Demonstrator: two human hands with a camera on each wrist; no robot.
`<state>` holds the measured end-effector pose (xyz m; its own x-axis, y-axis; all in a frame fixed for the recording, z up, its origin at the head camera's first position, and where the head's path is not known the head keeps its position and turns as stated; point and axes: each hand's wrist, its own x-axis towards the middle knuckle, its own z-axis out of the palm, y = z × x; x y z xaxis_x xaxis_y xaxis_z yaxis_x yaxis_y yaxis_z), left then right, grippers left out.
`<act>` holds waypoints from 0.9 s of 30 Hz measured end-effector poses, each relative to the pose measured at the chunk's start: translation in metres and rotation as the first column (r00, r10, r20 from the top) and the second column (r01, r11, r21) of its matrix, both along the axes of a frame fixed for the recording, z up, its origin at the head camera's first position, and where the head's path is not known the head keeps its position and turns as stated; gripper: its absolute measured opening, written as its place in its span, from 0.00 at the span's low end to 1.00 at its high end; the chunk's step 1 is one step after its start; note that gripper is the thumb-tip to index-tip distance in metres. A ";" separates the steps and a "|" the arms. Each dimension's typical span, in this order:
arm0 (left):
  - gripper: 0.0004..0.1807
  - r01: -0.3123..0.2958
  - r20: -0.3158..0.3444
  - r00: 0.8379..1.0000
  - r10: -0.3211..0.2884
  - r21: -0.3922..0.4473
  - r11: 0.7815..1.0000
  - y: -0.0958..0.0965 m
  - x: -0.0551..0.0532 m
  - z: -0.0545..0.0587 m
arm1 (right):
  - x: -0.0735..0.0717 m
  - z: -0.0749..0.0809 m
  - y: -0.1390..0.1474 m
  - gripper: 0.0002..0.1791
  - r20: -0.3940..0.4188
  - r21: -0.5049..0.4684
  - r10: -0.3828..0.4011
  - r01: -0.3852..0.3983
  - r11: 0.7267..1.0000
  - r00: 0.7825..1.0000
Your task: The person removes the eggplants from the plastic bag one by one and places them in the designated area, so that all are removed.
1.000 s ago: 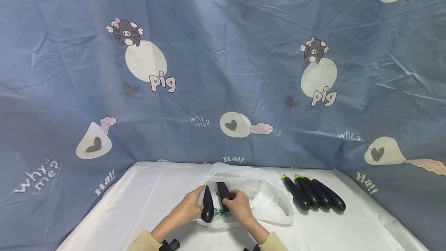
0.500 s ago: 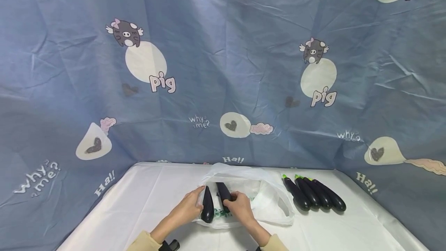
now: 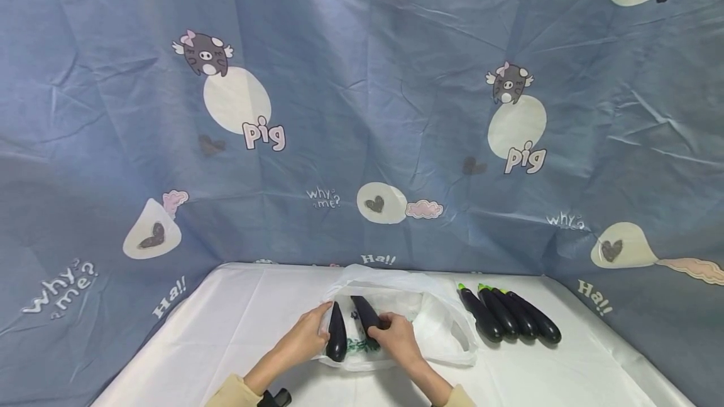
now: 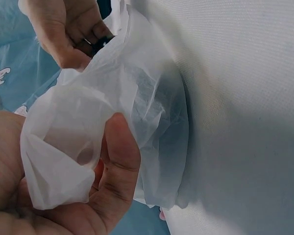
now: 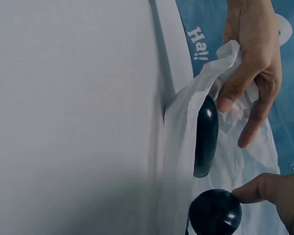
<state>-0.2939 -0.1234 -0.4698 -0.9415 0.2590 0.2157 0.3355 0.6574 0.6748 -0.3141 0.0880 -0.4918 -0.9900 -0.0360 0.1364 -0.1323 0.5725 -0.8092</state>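
Observation:
A white plastic bag (image 3: 441, 325) with green print lies with its mouth toward me. My left hand (image 3: 305, 335) grips the left edge of its mouth; in the left wrist view the thumb and fingers curl round a fold of plastic. Just inside that edge rests one dark eggplant (image 3: 337, 339). To its right, a second eggplant (image 3: 366, 313) slants into the bag, its blunt end toward me. My right hand (image 3: 397, 336) holds this one from the right side, thumb on top. In the right wrist view the thumb (image 5: 255, 188) touches its round end (image 5: 215, 213).
Several eggplants (image 3: 486, 316) with green stems lie side by side on the table's right, close to the bag. A white cloth covers the table (image 3: 271, 306). Behind it hangs a blue curtain (image 3: 317, 143) printed with pigs.
My right hand has shifted slightly right, and the near end of its eggplant has swung right with it. The left hand, the bag and the other eggplants stay where they were.

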 end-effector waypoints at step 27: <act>0.35 -0.008 -0.001 1.000 0.008 -0.001 1.000 0.000 -0.001 -0.001 | 0.024 0.008 0.031 0.25 0.050 0.025 0.049 -0.050 0.998 0.998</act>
